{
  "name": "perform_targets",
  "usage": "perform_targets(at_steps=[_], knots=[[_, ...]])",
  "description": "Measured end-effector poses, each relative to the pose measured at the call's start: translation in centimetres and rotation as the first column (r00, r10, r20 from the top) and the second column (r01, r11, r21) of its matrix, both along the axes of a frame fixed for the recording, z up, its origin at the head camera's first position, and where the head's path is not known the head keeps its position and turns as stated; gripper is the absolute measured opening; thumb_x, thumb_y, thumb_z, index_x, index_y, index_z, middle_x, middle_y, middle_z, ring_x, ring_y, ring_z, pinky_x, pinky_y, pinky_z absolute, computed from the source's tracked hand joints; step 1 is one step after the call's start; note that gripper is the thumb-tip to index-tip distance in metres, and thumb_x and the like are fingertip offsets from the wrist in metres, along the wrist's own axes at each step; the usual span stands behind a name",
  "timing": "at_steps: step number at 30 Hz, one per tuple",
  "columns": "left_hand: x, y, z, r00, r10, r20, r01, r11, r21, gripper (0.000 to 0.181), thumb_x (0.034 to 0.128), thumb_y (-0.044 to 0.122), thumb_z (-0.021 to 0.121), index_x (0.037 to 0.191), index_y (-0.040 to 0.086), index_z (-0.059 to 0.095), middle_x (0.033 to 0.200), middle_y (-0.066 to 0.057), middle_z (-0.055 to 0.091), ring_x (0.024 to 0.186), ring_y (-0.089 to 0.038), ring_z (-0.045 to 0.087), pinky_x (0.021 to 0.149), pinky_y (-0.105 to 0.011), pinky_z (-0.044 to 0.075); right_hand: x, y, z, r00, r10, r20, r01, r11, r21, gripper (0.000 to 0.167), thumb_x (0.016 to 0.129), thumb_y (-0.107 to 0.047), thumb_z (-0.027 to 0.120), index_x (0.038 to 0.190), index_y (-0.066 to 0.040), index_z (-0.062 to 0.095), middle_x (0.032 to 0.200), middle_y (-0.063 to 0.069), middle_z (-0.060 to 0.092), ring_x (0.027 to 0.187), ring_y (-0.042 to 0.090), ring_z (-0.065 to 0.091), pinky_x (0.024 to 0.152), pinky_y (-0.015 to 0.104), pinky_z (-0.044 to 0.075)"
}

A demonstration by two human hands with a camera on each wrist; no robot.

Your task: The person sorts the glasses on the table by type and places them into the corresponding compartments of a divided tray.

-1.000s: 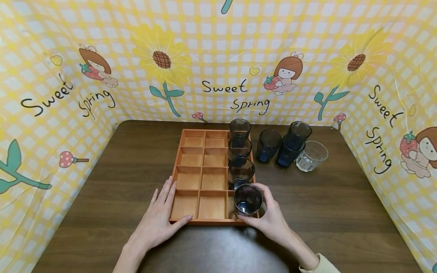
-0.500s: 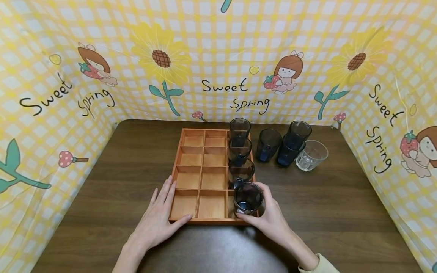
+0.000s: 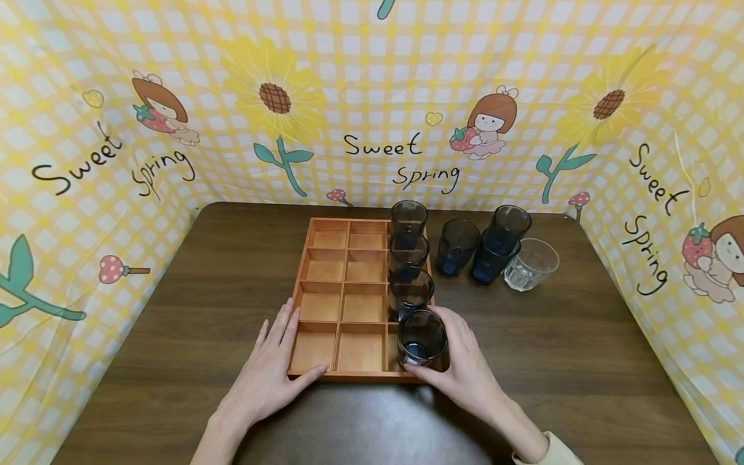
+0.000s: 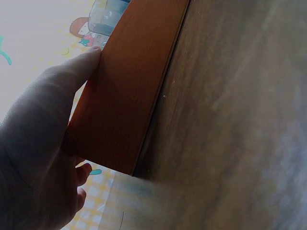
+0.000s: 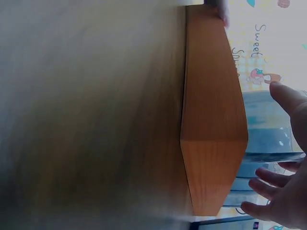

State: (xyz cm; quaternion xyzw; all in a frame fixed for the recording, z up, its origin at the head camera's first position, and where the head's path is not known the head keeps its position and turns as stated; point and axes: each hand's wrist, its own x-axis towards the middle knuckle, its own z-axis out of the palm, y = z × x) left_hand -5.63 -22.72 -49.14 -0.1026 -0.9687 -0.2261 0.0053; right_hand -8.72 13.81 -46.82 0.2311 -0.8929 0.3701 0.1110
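Note:
A wooden divided tray (image 3: pixel 320 350) lies on the table. My left hand (image 3: pixel 264 371) rests on its near left corner; in the left wrist view, the thumb (image 4: pixel 88 64) lies along the tray's side. A dark tinted glass (image 3: pixel 423 336) stands in the near right compartment. Around its right side is my right hand (image 3: pixel 467 361), the thumb in front. The right wrist view shows the right hand's fingers (image 5: pixel 271 184) spread and fairly straight beside the glass; whether they touch it I cannot tell. Three more dark glasses (image 3: pixel 410 294) fill the right column behind it.
Right of the tray, several dark tinted glasses (image 3: pixel 458 248) stand close together, with a clear glass (image 3: pixel 531 266) beside them. The other two columns of the tray hold nothing. A yellow checked cloth (image 3: pixel 372 84) encloses the brown table (image 3: pixel 581 374) at the back and sides.
My right hand has widened and shifted slightly to the right around the near glass, which stays in its compartment. The left hand has kept its place on the tray.

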Motion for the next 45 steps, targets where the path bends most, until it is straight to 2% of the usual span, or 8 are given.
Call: perform_targets(at_steps=[5, 10, 15, 20, 24, 31, 37, 45], knots=[[0.0, 0.0, 0.1, 1.000, 0.001, -0.001, -0.001, 1.000, 0.000, 0.117, 0.0982, 0.071, 0.070, 0.177, 0.006, 0.012, 0.188, -0.012, 0.005, 0.174, -0.035, 0.015, 0.138, -0.066, 0.014, -0.3, 0.5, 0.1, 0.991, -0.014, -0.137, 0.039, 0.983, 0.177, 0.116, 0.076, -0.053, 0.098, 0.165, -0.005, 0.042, 0.168, 0.020, 0.048, 0.156, 0.040, 0.046, 0.130, 0.064, 0.035], [0.0, 0.1, 0.1, 1.000, 0.000, -0.001, 0.000, 1.000, 0.003, 0.117, 0.0981, 0.071, 0.070, 0.177, 0.006, 0.013, 0.188, -0.013, 0.006, 0.174, -0.036, 0.016, 0.138, -0.067, 0.014, -0.6, 1.2, 0.6, 0.978, 0.010, -0.208, 0.055, 0.952, 0.301, 0.116, 0.090, -0.084, 0.069, 0.168, -0.004, 0.039, 0.176, 0.020, 0.038, 0.164, 0.040, 0.035, 0.144, 0.042, 0.000], [0.0, 0.1, 0.0, 1.000, 0.001, 0.001, -0.001, 1.000, 0.001, 0.118, 0.0980, 0.071, 0.070, 0.177, 0.007, 0.012, 0.188, -0.012, 0.005, 0.174, -0.036, 0.016, 0.138, -0.067, 0.014, -1.2, 2.1, 0.9, 0.969, 0.088, -0.230, -0.029, 0.968, 0.250, 0.105, 0.105, -0.085, 0.027, 0.172, -0.005, 0.032, 0.179, 0.020, 0.032, 0.166, 0.043, 0.029, 0.142, 0.033, -0.009], [-0.1, 0.0, 0.0, 1.000, 0.001, -0.008, -0.001, 1.000, 0.003, 0.118, 0.0977, 0.071, 0.070, 0.177, 0.006, 0.013, 0.188, -0.013, 0.006, 0.174, -0.035, 0.016, 0.138, -0.067, 0.015, -2.8, 3.1, 0.7, 0.964, 0.099, -0.247, -0.067, 0.989, 0.135, 0.095, 0.111, -0.074, 0.016, 0.172, -0.004, 0.032, 0.177, 0.025, 0.035, 0.165, 0.046, 0.029, 0.142, 0.030, -0.005], [-0.2, 0.0, 0.0, 1.000, 0.000, -0.010, 0.000, 1.000, 0.000, 0.118, 0.0977, 0.071, 0.071, 0.177, 0.005, 0.014, 0.187, -0.014, 0.006, 0.173, -0.036, 0.017, 0.138, -0.068, 0.016, -4.6, 4.0, 0.6, 0.958, 0.055, -0.282, -0.012, 0.988, 0.153, 0.091, 0.113, -0.071, 0.019, 0.171, -0.002, 0.034, 0.174, 0.030, 0.037, 0.162, 0.052, 0.031, 0.144, 0.039, 0.000], [-0.1, 0.0, -0.1, 1.000, 0.000, -0.001, 0.000, 1.000, 0.009, 0.118, 0.0976, 0.071, 0.071, 0.176, 0.003, 0.015, 0.188, -0.014, 0.006, 0.173, -0.037, 0.017, 0.139, -0.066, 0.013, -7.8, 5.4, 1.3, 0.946, 0.038, -0.323, 0.061, 0.954, 0.293, 0.095, 0.111, -0.075, 0.023, 0.170, -0.001, 0.035, 0.172, 0.031, 0.038, 0.162, 0.050, 0.033, 0.138, 0.064, 0.019], [0.1, 0.0, -0.1, 1.000, 0.001, 0.010, -0.001, 1.000, 0.016, 0.118, 0.0979, 0.071, 0.070, 0.177, 0.004, 0.014, 0.188, -0.013, 0.004, 0.174, -0.036, 0.015, 0.140, -0.063, 0.010, -11.3, 6.4, 2.5, 0.955, 0.006, -0.296, 0.100, 0.935, 0.341, 0.107, 0.105, -0.085, 0.023, 0.172, -0.002, 0.030, 0.174, 0.032, 0.034, 0.164, 0.052, 0.028, 0.138, 0.066, 0.016], [0.0, -0.1, 0.0, 1.000, 0.002, -0.010, -0.002, 1.000, -0.001, 0.118, 0.0976, 0.071, 0.070, 0.177, 0.006, 0.013, 0.188, -0.012, 0.006, 0.174, -0.035, 0.015, 0.138, -0.067, 0.015, -14.7, 7.4, 3.9, 0.990, -0.054, -0.132, 0.102, 0.917, 0.385, 0.108, 0.099, -0.050, 0.079, 0.176, -0.003, 0.019, 0.178, 0.032, 0.026, 0.170, 0.049, 0.017, 0.140, 0.066, 0.010]])
